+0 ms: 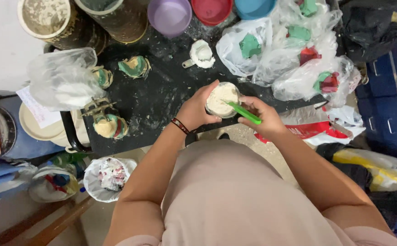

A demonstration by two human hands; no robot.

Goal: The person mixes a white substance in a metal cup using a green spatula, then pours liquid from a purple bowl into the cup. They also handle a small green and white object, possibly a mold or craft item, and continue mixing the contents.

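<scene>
Black dusty table [162,100], three bowls, left hand [194,111] gripping one cup [221,99], right hand [262,119] pinching one green stick [245,113]

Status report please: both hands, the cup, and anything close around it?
Left hand grips cup of pale paste. Right hand holds green stick in paste. White scoop and plastic bags lie beyond.

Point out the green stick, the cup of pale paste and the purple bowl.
green stick [245,112], head view, middle of its shaft
cup of pale paste [221,98], head view, paste surface
purple bowl [169,16], head view, inner wall
</scene>
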